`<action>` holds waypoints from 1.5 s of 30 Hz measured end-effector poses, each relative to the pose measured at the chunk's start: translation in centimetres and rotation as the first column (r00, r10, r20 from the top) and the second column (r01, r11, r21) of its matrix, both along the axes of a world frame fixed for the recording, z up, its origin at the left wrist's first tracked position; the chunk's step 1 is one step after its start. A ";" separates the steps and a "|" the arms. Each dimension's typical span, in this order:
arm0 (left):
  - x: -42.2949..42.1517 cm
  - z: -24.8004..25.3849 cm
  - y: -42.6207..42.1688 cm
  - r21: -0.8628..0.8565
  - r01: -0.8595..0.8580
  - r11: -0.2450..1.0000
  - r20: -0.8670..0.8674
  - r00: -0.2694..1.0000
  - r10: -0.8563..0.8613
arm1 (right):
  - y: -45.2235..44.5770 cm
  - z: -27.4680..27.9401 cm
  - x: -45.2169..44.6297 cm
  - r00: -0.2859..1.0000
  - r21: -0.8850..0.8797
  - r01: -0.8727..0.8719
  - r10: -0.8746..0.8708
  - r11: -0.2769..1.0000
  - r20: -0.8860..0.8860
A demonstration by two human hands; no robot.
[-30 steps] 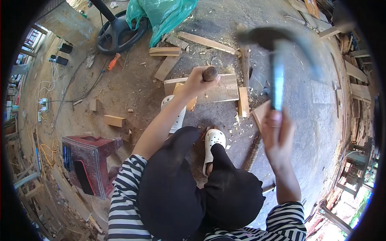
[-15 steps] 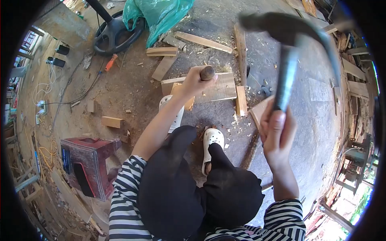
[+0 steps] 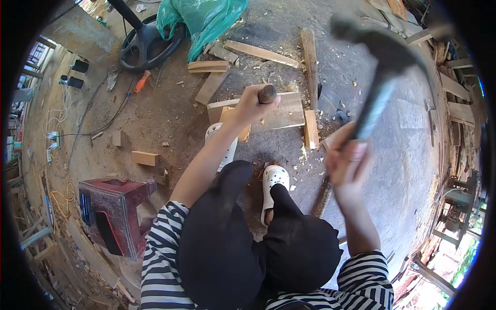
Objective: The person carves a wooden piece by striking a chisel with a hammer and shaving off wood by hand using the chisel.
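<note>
My left hand (image 3: 251, 106) is wrapped round a chisel (image 3: 267, 94); only the round butt of its wooden handle shows, and the blade is hidden beneath my fist. It stands over a flat wooden board (image 3: 287, 112) on the floor. Raised on the right, my right hand (image 3: 350, 159) grips a hammer (image 3: 378, 103) by its handle. The dark hammer head, blurred by motion, is up and to the right, well apart from the chisel. A small wood block (image 3: 243, 133) lies under my left wrist, by my shoe.
Wood offcuts (image 3: 262, 53), a round stick (image 3: 309, 67) and shavings lie around the board. A green plastic bag (image 3: 206, 23) is at the back beside a black round base (image 3: 153, 42). Left are an orange-handled tool (image 3: 142, 81), cables (image 3: 103, 126) and a red box-like stool (image 3: 111, 214).
The hammer has swung slightly right and tilted further that way, while my right hand has shifted a little left. My left hand and the chisel stay almost in place.
</note>
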State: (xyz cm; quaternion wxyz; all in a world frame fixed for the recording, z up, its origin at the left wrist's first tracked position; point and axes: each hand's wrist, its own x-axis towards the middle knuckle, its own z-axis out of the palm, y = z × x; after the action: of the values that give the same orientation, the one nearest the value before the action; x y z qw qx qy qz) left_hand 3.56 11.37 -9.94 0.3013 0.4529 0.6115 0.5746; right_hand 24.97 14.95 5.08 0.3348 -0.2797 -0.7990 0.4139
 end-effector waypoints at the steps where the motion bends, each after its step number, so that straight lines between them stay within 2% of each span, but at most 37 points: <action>1: 0.0 -0.1 -0.1 0.012 0.007 1.000 0.001 1.000 -0.007 | -0.4 -2.3 -0.2 1.000 0.229 0.000 0.006 0.973 -0.025; 2: 0.1 0.1 -0.3 0.015 0.005 1.000 -0.002 1.000 -0.005 | -0.1 -5.2 1.1 0.937 0.054 -0.115 0.090 0.992 0.338; 4: 0.0 0.6 -0.5 -0.165 0.013 0.986 0.064 0.998 -0.002 | -0.5 -4.9 0.4 0.915 -0.012 -0.102 0.099 0.995 0.390; 5: -0.5 0.7 -0.1 -0.155 0.002 0.988 0.048 0.999 0.006 | -0.1 -4.0 0.2 0.914 -0.046 -0.110 0.119 0.993 0.388; 6: 0.0 -0.1 -0.1 -0.059 -0.003 0.998 0.029 1.000 0.005 | -0.3 -2.6 0.4 0.913 -0.055 -0.104 0.117 0.993 0.392; 7: 0.2 -0.2 0.1 0.046 -0.013 0.999 0.008 1.000 0.012 | -0.1 -0.8 0.1 0.934 -0.009 -0.095 0.092 0.995 0.346; 9: 0.4 -0.4 -0.1 0.035 -0.036 0.999 0.015 0.999 0.036 | 0.1 1.2 0.2 0.948 0.030 -0.095 0.081 0.995 0.309; 11: 0.0 -0.3 0.1 0.026 0.000 1.000 0.003 1.000 0.000 | 0.0 2.1 0.8 0.999 -0.170 -0.040 0.039 0.985 -0.011; 12: -0.1 -0.4 0.2 0.029 -0.004 1.000 0.001 1.000 0.004 | -0.1 1.1 0.9 0.993 -0.147 -0.061 0.045 0.987 -0.109; 13: -0.1 -0.8 0.3 0.045 -0.002 0.999 -0.003 1.000 0.002 | -0.5 -1.6 1.2 0.993 -0.145 -0.063 0.047 0.987 -0.110; 14: -0.1 -1.0 0.3 0.062 0.003 0.998 -0.007 1.000 -0.002 | -0.9 -5.1 1.6 0.997 0.025 -0.046 0.044 0.999 0.062; 15: -0.1 -1.1 0.3 0.065 0.000 0.998 -0.009 1.000 0.000 | -1.3 -6.0 1.1 0.974 0.195 -0.058 0.012 0.979 0.227; 16: -0.2 -1.1 0.2 0.065 -0.004 0.998 -0.037 0.999 0.006 | -1.3 -5.9 1.4 0.974 0.195 -0.056 0.011 0.979 0.226; 18: -0.8 -0.7 0.8 0.081 -0.013 0.997 -0.080 0.997 0.020 | -0.4 -4.5 0.8 0.893 -0.033 -0.088 0.093 0.996 0.441; 19: -0.2 -0.9 0.6 0.117 -0.014 0.993 -0.040 0.999 0.019 | -0.6 -3.2 0.8 0.889 -0.045 -0.080 0.091 0.996 0.449; 21: -0.2 -0.8 0.7 0.162 -0.024 0.986 -0.003 1.000 0.025 | -0.2 -0.1 0.0 0.967 0.028 -0.061 0.052 0.998 0.248; 24: -0.4 -1.0 0.3 0.052 0.026 0.998 0.007 1.000 -0.026 | -0.6 2.7 0.8 0.998 -0.240 -0.050 0.043 0.969 -0.035; 27: -0.3 -1.4 0.3 0.052 0.032 0.998 -0.030 0.999 -0.030 | -1.0 -3.3 1.7 0.994 -0.145 -0.076 0.064 0.987 -0.083; 28: -0.2 -1.6 0.3 0.072 0.029 0.997 -0.018 0.999 -0.028 | -1.7 -2.8 -0.3 0.999 0.370 0.014 -0.031 0.929 0.042; 29: -0.3 -1.6 0.4 0.095 0.022 0.995 -0.010 1.000 -0.021 | -1.7 -6.6 1.4 0.915 0.040 -0.029 0.011 0.999 0.404; 32: -0.1 -1.5 0.8 0.108 -0.021 0.994 -0.039 0.999 0.026 | -0.9 -5.8 1.2 0.918 -0.022 -0.022 0.029 1.000 0.395; 34: -0.1 -1.5 0.5 0.102 0.022 0.995 -0.029 0.999 -0.019 | -0.6 -2.8 1.1 0.956 -0.020 0.021 -0.014 1.000 0.293; 35: -0.4 -1.2 0.7 0.115 0.049 0.992 -0.029 0.999 -0.046 | -0.4 -1.2 1.1 0.954 -0.018 0.021 -0.014 1.000 0.299; 38: -0.7 -1.3 0.5 0.046 0.077 0.996 0.002 0.997 -0.077 | -0.6 2.4 0.7 0.997 -0.123 0.043 -0.051 0.991 -0.060; 40: -0.9 -1.2 0.4 0.011 0.090 0.996 0.006 0.996 -0.090 | -1.0 0.8 0.0 0.976 -0.119 0.028 -0.052 0.992 -0.209; 41: -0.8 -1.1 0.3 0.033 0.121 0.992 0.044 0.992 -0.122 | -0.3 -3.3 1.0 0.986 0.014 0.051 -0.048 0.999 -0.158; 42: -1.0 -0.9 0.2 0.060 0.146 0.987 0.077 0.986 -0.150 | -0.7 -4.0 0.0 0.998 0.428 0.059 -0.053 0.902 -0.026; 43: -1.4 -0.9 0.2 0.063 0.140 0.988 0.070 0.987 -0.145 | -0.8 -5.9 0.7 0.945 0.073 -0.028 0.003 0.997 0.327; 45: -1.8 -0.9 0.4 -0.039 0.191 0.981 0.038 0.981 -0.190 | -0.2 -6.9 1.4 0.908 -0.089 0.003 0.034 0.996 0.417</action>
State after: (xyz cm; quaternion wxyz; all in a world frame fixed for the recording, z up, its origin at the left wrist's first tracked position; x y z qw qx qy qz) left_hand 1.73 11.79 -10.79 0.3747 0.4930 0.5722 0.5377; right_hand 26.39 14.77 -1.86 0.1403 -0.3699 -0.8352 0.3819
